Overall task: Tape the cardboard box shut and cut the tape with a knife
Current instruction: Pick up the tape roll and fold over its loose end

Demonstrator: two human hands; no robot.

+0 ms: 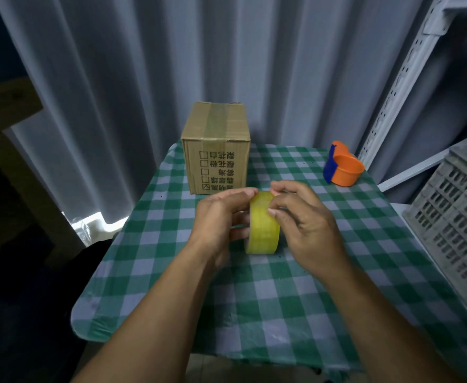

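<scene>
A brown cardboard box (215,147) stands upright at the far left of the table, with a strip of tape along its top and printed characters on its front. In front of it I hold a yellow roll of tape (262,225) on edge above the tablecloth. My left hand (218,217) grips the roll from the left side. My right hand (304,219) pinches the roll's top rim with thumb and fingertips. No knife blade is visible.
The small table carries a green-and-white checked cloth (282,299). An orange and blue tape cutter (343,167) sits at the far right corner. A grey plastic crate (453,222) and a metal shelf upright (404,78) stand to the right. Grey curtains hang behind.
</scene>
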